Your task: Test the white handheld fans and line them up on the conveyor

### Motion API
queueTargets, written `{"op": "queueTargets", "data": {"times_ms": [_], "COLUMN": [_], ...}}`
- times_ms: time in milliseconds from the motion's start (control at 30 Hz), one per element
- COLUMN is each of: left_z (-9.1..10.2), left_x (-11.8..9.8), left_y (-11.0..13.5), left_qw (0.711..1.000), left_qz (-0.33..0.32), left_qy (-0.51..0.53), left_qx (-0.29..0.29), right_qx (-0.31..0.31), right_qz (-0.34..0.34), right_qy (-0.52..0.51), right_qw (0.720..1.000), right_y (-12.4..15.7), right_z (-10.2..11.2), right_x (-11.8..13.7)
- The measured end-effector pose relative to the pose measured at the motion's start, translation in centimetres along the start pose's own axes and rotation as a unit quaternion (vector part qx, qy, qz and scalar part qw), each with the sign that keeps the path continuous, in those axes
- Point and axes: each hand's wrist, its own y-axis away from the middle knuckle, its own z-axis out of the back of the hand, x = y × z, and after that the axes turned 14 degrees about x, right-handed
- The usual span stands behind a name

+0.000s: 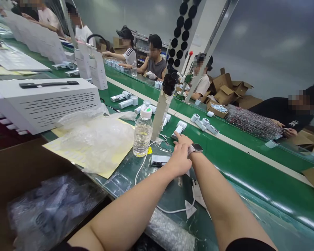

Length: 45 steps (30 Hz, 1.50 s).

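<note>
My right hand (184, 139), with a smartwatch (197, 147) on its wrist, reaches onto the green conveyor belt. Its thumb and index finger are at the near end of a pale blue device (179, 128), which looks like a handheld fan with a round head. Close against the right wrist is my left hand (181, 158), its fingers curled; whatever they may hold is hidden. Beside the left hand, a similar pale device (159, 160) lies on the near worktop. Two more fan-like devices (200, 122) with ring-shaped heads lie farther right on the belt.
A water bottle (142, 132) stands left of my hands, before a metal post (159, 116). Clear plastic bags (102, 136) cover yellow sheets beside a white vented machine (49, 101). A white cable (172, 211) loops across the worktop. Several co-workers sit across the belt.
</note>
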Motion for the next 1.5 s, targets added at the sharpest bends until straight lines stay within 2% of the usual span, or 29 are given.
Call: {"op": "queueTargets", "data": {"times_ms": [100,267,467,600,700,800,900,933,967,1033,1100,1167,1233,1300,1367,1433,1500], "left_z": [0.7,1.7,1.5,1.2,1.2,1.2,0.5,0.0,-0.5,-1.8,-2.7,-3.2,-3.3,-3.2,-3.0,-2.9,-2.7], "left_x": [0.4,1.8,1.6,1.5,1.3,0.8,0.4,0.3,0.3,0.1,-0.1,-0.3,-0.4,-0.5,-0.4,-0.2,0.0], "left_y": [0.7,2.0,2.1,1.6,1.2,0.9,0.4,0.2,-0.1,-0.7,-1.2,-1.5,-1.7,-1.7,-1.9,-2.0,-2.1], "left_qw": [0.999,0.986,0.981,0.986,0.993,0.998,0.99,0.971,0.94,0.857,0.767,0.685,0.626,0.599,0.596,0.601,0.599], "left_qz": [-0.009,-0.011,-0.019,-0.009,0.006,0.02,-0.029,-0.066,-0.105,-0.147,-0.134,-0.116,-0.12,-0.122,-0.115,-0.116,-0.122], "left_qy": [-0.028,-0.096,-0.122,-0.115,-0.089,-0.041,0.13,0.222,0.319,0.492,0.627,0.718,0.769,0.791,0.794,0.789,0.789], "left_qx": [0.032,0.133,0.148,0.121,0.08,0.032,-0.039,-0.054,-0.057,-0.029,0.01,0.035,0.045,0.028,-0.013,-0.048,-0.059], "right_qx": [0.0,-0.015,-0.015,-0.036,-0.081,-0.15,-0.212,-0.223,-0.23,-0.232,-0.235,-0.26,-0.286,-0.287,-0.271,-0.268,-0.27], "right_qz": [0.001,-0.008,0.006,0.028,0.041,0.052,0.067,0.074,0.083,0.099,0.11,0.116,0.135,0.155,0.133,0.074,0.04], "right_qy": [0.006,0.021,-0.009,-0.076,-0.153,-0.251,-0.345,-0.368,-0.39,-0.428,-0.437,-0.405,-0.364,-0.367,-0.366,-0.302,-0.193], "right_qw": [1.0,1.0,1.0,0.996,0.984,0.955,0.912,0.9,0.888,0.868,0.861,0.869,0.876,0.871,0.88,0.912,0.943], "right_y": [0.7,1.6,0.3,-0.4,0.6,3.0,6.7,8.1,9.7,12.8,15.6,17.6,18.7,18.9,18.5,17.8,17.3], "right_z": [-0.1,-0.9,-0.8,-0.4,-0.8,-1.8,-3.4,-3.9,-4.5,-5.7,-6.9,-8.0,-9.2,-10.2,-11.1,-11.8,-12.4], "right_x": [-0.1,-0.3,0.1,-0.5,-2.6,-5.7,-8.2,-8.6,-8.8,-8.5,-7.6,-6.4,-5.4,-5.0,-5.0,-5.1,-4.9]}}
